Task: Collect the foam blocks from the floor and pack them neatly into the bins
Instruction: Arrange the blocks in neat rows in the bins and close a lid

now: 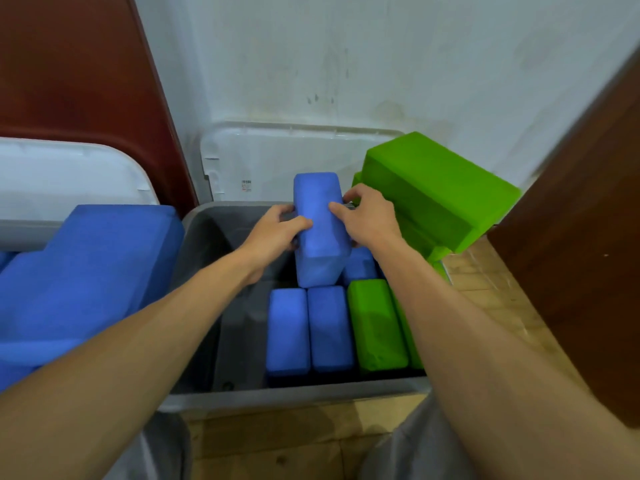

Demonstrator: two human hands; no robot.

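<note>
at the far left a heap of blue foam blocks (86,271) is seen, raised above the rim of a neighbouring container, with a white lid (62,174) propped behind it. next comes the grey bin (207,233), whose left half shows its own grey floor.

the left hand (273,233) is curled round the left face of a blue block (322,237), with the thumb laid over the top face and the fingers tucked behind. the block is held over the middle of the bin, tilted, with its near end lowered toward the row already packed. the right hand (367,220) is closed on the opposite side, thumb on top and fingers wrapped over the far edge.

below, two packed blue blocks (287,334) and a green block (375,323) are set side by side, touching. at the right, large green blocks (440,188) are piled, tilted, at the bin's right rim. whether they are borne by the rim or by blocks inside cannot be told.

the held block is judged to be light and fairly stiff, with a matt surface that should not slip. a little give under the thumbs may be expected. it is best taken across its two long faces, as is done here, so that it can be steered into a gap. breakage is not to be feared, but a block pushed in askew could be wedged.
</note>
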